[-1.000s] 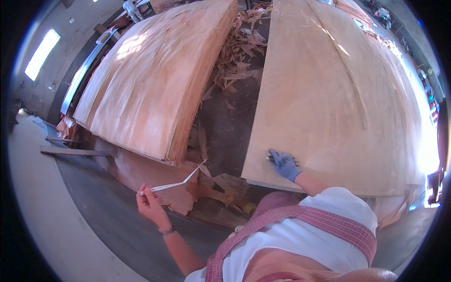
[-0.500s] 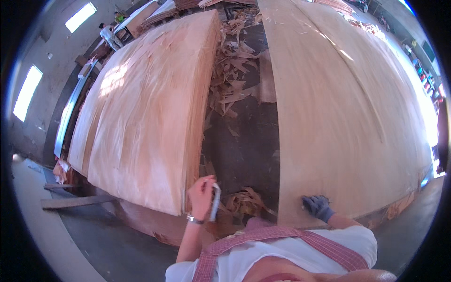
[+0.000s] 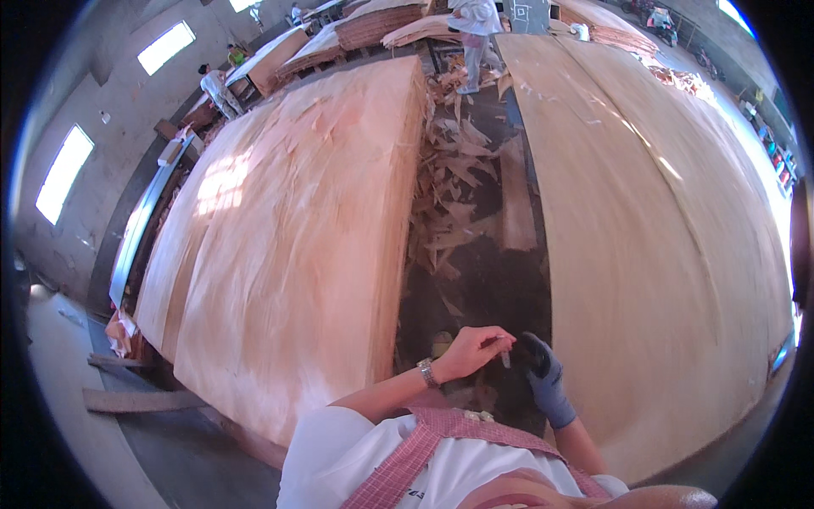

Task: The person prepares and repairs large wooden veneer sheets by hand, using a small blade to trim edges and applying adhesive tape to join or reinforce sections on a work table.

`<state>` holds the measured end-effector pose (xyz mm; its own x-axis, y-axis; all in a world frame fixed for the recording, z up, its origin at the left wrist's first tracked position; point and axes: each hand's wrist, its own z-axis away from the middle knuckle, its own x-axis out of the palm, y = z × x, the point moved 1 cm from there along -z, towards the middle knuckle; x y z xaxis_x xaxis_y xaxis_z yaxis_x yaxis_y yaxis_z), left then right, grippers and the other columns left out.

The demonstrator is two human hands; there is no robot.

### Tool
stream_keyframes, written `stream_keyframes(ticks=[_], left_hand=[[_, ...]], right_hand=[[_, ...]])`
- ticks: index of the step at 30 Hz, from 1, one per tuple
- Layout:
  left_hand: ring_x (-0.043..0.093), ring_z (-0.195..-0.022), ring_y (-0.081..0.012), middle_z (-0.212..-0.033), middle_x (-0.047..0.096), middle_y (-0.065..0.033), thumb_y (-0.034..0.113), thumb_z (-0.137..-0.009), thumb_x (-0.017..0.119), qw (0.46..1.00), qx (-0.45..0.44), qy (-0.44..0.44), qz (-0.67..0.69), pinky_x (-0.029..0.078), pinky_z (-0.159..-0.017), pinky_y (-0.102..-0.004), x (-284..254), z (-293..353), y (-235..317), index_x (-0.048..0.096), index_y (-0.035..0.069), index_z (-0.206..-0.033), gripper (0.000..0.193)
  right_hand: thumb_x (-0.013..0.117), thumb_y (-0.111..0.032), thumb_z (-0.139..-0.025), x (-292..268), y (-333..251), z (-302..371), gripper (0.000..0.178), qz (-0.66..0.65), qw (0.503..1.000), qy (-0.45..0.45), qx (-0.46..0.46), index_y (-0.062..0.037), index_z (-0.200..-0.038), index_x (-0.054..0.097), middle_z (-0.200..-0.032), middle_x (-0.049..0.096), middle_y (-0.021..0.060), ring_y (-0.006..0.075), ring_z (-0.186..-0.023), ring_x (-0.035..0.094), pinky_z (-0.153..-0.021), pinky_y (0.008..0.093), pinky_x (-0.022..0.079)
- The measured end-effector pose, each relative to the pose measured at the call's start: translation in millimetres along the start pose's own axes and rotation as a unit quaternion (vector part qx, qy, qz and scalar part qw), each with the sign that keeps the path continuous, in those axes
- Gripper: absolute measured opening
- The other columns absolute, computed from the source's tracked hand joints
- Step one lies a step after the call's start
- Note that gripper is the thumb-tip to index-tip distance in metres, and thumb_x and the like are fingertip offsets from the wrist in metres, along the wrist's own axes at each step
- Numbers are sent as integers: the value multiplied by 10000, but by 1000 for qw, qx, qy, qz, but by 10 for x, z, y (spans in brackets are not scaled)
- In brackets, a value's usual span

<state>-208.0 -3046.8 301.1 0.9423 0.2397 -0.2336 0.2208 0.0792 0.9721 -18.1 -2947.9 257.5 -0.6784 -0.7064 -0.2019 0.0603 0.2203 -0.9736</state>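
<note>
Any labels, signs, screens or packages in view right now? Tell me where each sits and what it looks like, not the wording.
Sign or board: top centre, at the far end of the gap between the veneer stacks, beside a person in white; square, grey-blue with pale line markings.
No packages or screens show; nothing labelled near the left hand or the gloved right hand.

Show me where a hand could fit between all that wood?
The dark floor strip between the left veneer stack and the right veneer sheet is bare just ahead of the left hand and gloved right hand. Farther up it is crowded with wood scraps.
</note>
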Motion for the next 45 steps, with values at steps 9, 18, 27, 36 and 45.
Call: stream_keyframes(ticks=[9, 18, 27, 36, 45], left_hand=[[621, -732, -62, -858, 724, -38, 210, -963, 621, 983, 145, 47, -103, 499, -634, -245, -1988, -2008, 108, 708, 40, -1050, 210], [614, -717, -161, -1015, 681, -74, 355, -1008, 487, 923, 67, 290, 243, 483, -557, -268, -4294, -4952, -189, 555, 53, -1271, 406], [618, -688, -192, -795, 662, -100, 205, -954, 552, 793, 98, 202, 567, 494, -577, -320, -7099, -6642, -2707, 612, 70, -825, 195], [649, -810, -178, -980, 675, -54, 209, -950, 559, 721, -254, 454, 458, 524, -623, -288, -8015, -8470, -2852, 611, 121, -1136, 212], [628, -906, -173, -1072, 640, -42, 262, -987, 545, 854, -324, 102, 394, 527, -753, -318, -8566, -11154, -3113, 557, 121, -1235, 286]], right_hand=[[681, -16, -861, 819, 15, -2948, 255, -142, 987, 50, 48, -21, -1114, 653, -948, 682, 36, 94, -836, 607, -765, 248, 501], [688, -44, -870, 1235, -760, -5940, 207, -236, 956, -153, 82, -14, -1070, 643, -910, 661, 43, 79, -855, 600, -721, 245, 508], [727, -345, -815, 1746, -345, -8488, 369, 62, 972, -118, -192, -68, -1009, 579, -1011, 611, 175, 354, -933, 609, -779, 445, 495], [728, -519, -768, 221, 2422, -11604, 1024, 697, 710, 40, 91, 18, -1488, 235, -1187, 538, 232, 332, -963, 607, -813, 446, 523], [581, -168, -845, 689, 1582, -13249, 273, 288, 949, -57, 116, -80, -1099, 629, -1037, 646, 193, 310, -905, 656, -792, 416, 510]])
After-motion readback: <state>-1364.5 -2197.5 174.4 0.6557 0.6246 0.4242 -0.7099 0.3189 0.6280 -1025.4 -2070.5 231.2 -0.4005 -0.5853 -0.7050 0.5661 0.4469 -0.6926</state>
